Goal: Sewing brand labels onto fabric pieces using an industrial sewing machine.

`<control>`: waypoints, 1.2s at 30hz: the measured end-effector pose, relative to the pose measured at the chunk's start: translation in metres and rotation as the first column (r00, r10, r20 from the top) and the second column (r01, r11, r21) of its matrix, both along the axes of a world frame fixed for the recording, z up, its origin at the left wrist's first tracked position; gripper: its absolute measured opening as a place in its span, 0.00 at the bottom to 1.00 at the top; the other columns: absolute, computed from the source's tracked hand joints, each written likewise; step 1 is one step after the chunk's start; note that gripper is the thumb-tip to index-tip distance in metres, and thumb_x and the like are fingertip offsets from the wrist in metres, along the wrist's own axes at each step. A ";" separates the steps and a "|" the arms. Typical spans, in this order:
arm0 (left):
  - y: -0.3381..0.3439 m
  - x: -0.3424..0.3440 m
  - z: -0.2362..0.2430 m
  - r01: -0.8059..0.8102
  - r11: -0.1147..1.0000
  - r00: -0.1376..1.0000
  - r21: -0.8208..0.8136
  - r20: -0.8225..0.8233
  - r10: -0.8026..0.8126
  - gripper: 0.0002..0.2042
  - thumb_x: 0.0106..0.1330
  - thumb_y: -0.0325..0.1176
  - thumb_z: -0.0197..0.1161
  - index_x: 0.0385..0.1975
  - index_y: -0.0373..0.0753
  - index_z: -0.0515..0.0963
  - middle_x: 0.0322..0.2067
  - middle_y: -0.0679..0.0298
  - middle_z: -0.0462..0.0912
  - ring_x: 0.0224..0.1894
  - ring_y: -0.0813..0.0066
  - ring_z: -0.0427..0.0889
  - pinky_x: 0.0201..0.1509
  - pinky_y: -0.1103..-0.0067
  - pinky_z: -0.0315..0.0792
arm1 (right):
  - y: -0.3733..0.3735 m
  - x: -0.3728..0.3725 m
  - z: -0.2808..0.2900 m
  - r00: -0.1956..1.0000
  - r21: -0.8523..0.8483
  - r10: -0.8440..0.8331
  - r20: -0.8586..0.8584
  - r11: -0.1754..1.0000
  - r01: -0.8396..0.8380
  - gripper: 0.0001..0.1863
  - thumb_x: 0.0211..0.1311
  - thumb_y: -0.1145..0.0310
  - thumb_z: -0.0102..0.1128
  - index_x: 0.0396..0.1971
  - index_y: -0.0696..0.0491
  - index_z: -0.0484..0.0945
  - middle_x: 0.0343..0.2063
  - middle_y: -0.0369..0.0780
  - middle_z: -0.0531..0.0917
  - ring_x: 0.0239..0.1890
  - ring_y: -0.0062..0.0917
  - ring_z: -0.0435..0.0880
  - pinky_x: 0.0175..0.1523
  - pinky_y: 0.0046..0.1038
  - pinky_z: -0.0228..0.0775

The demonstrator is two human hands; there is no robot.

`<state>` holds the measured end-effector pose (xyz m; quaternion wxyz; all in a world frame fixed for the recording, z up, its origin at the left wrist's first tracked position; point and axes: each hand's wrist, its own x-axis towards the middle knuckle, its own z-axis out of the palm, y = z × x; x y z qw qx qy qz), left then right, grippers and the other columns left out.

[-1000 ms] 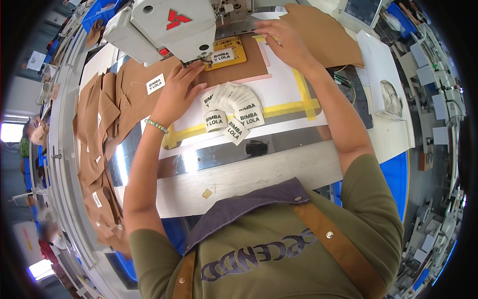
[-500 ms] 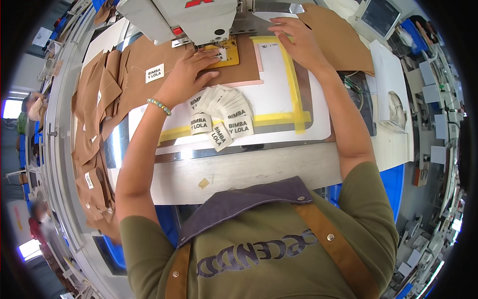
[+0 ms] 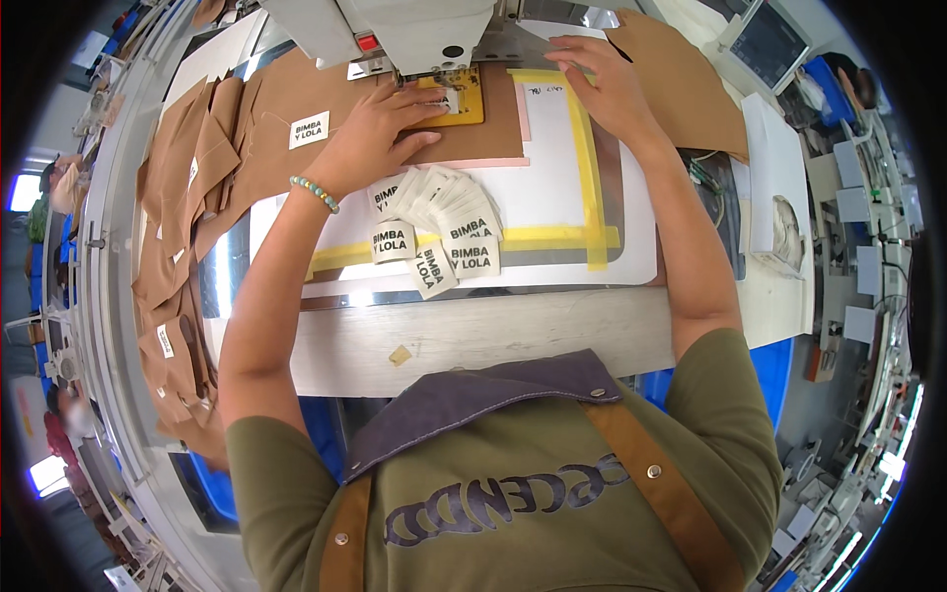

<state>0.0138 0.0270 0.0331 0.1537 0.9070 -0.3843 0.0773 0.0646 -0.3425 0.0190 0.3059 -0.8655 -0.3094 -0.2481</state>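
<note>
My left hand [image 3: 380, 133] lies flat on a brown fabric panel [image 3: 493, 133], under the head of a sewing machine [image 3: 419, 37]. Its outstretched fingertips reach onto a yellow clamp frame [image 3: 472, 107] and a white label [image 3: 444, 100] inside it, partly hiding the label. My right hand [image 3: 607, 91] holds nothing. Its fingers are stretched out near the far end of a yellow tape strip [image 3: 582, 148], right of the machine head. Nearer to me, a fanned pile of white printed labels [image 3: 434, 202] rests on a white board [image 3: 345, 261].
Brown fabric pieces [image 3: 182, 212] with white labels hang in layers at the left. Another brown panel [image 3: 681, 79] lies at the far right, below a monitor [image 3: 767, 39]. An open white box [image 3: 774, 187] stands at the right. A tan scrap [image 3: 400, 355] lies near the table's front edge.
The whole view has shifted slightly, with the machine sitting a little higher in the picture. Both hands keep nearly the same place and pose.
</note>
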 end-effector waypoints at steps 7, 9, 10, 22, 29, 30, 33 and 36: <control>0.000 0.000 -0.002 -0.008 1.000 1.000 -0.023 0.007 0.008 0.18 0.76 0.40 0.67 0.61 0.41 0.86 0.70 0.63 0.81 0.77 0.53 0.69 0.79 0.62 0.68 | -0.002 0.000 -0.002 0.999 -0.005 -0.021 -0.038 1.000 0.021 0.12 0.76 0.68 0.61 0.53 0.49 0.89 0.59 0.37 0.87 0.64 0.35 0.82 0.69 0.37 0.75; 0.000 0.002 -0.002 0.016 1.000 1.000 -0.011 0.021 -0.015 0.18 0.76 0.40 0.67 0.61 0.41 0.86 0.70 0.63 0.80 0.77 0.53 0.69 0.79 0.62 0.68 | -0.002 0.000 -0.003 0.999 -0.020 -0.017 -0.034 1.000 0.017 0.13 0.76 0.68 0.61 0.53 0.49 0.89 0.60 0.38 0.86 0.65 0.36 0.82 0.69 0.37 0.75; 0.000 0.003 -0.003 0.003 1.000 1.000 0.007 0.029 -0.003 0.19 0.76 0.40 0.67 0.62 0.42 0.86 0.70 0.63 0.80 0.78 0.52 0.69 0.79 0.62 0.67 | -0.002 0.000 -0.004 0.999 -0.022 -0.028 -0.035 0.999 0.027 0.13 0.76 0.68 0.61 0.53 0.49 0.89 0.60 0.38 0.86 0.65 0.36 0.82 0.69 0.37 0.75; -0.003 0.024 -0.005 -0.049 0.996 0.999 -0.081 -0.006 0.049 0.20 0.74 0.39 0.69 0.63 0.41 0.85 0.60 0.52 0.85 0.67 0.52 0.77 0.71 0.62 0.72 | 0.011 -0.010 -0.002 0.995 0.000 0.046 -0.091 0.999 -0.046 0.14 0.73 0.73 0.64 0.55 0.52 0.88 0.62 0.40 0.86 0.67 0.35 0.81 0.74 0.36 0.71; 0.018 0.016 -0.002 -0.194 0.971 0.973 -0.138 -0.152 0.172 0.22 0.69 0.38 0.75 0.58 0.34 0.83 0.65 0.52 0.81 0.66 0.48 0.78 0.70 0.62 0.74 | 0.037 -0.029 -0.005 0.961 -0.156 0.165 -0.223 0.967 -0.203 0.21 0.73 0.55 0.69 0.58 0.51 0.88 0.63 0.39 0.85 0.69 0.36 0.78 0.76 0.39 0.68; 0.025 0.013 -0.002 -0.178 0.968 0.981 -0.178 -0.108 0.161 0.22 0.67 0.39 0.76 0.57 0.33 0.82 0.66 0.53 0.80 0.67 0.48 0.78 0.71 0.62 0.74 | 0.039 -0.030 -0.006 0.971 -0.199 0.157 -0.182 0.961 -0.193 0.21 0.73 0.54 0.68 0.58 0.51 0.88 0.63 0.39 0.85 0.69 0.36 0.79 0.75 0.40 0.69; 0.048 0.010 -0.002 -0.178 0.958 0.981 -0.226 -0.121 0.153 0.26 0.64 0.39 0.80 0.58 0.33 0.82 0.69 0.56 0.79 0.71 0.52 0.76 0.76 0.63 0.72 | 0.042 -0.032 -0.007 0.979 -0.260 0.137 -0.151 0.950 -0.173 0.22 0.73 0.53 0.69 0.59 0.50 0.88 0.65 0.38 0.85 0.70 0.37 0.78 0.74 0.40 0.70; 0.066 0.011 -0.002 -0.151 0.967 0.972 -0.204 -0.206 0.108 0.30 0.63 0.41 0.80 0.66 0.39 0.83 0.72 0.59 0.77 0.75 0.53 0.73 0.79 0.62 0.68 | 0.042 -0.032 -0.006 0.979 -0.294 0.113 -0.167 0.942 -0.159 0.23 0.73 0.52 0.68 0.60 0.50 0.87 0.66 0.37 0.84 0.71 0.38 0.77 0.75 0.40 0.70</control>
